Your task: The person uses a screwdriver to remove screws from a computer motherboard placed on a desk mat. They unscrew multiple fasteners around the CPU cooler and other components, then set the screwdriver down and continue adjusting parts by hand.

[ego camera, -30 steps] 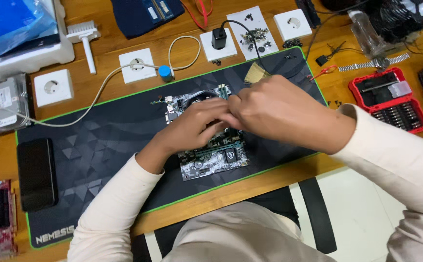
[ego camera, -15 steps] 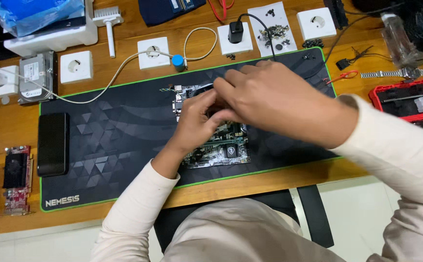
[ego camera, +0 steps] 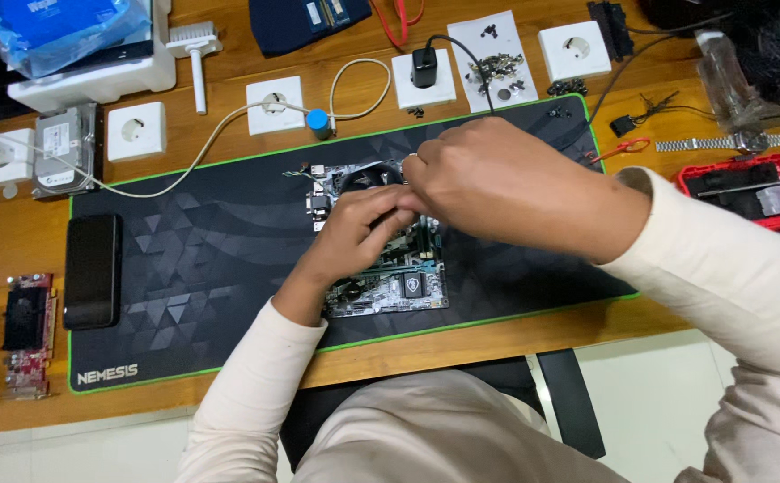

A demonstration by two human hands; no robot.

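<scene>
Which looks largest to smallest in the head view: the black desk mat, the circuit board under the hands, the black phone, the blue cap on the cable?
1. Black desk mat
2. Circuit board, partly hidden by the hands
3. Black phone
4. Blue cap

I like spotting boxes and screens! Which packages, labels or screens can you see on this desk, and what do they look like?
Blue plastic bag: far left corner, crinkly, lying on a white foam block.
Black flat phone: left end of the dark desk mat, screen dark.
Silver hard drive: left of the mat, with a pale label.
Red plastic tool case: right edge, open.
Green circuit board: mid-mat, under both hands.
</scene>
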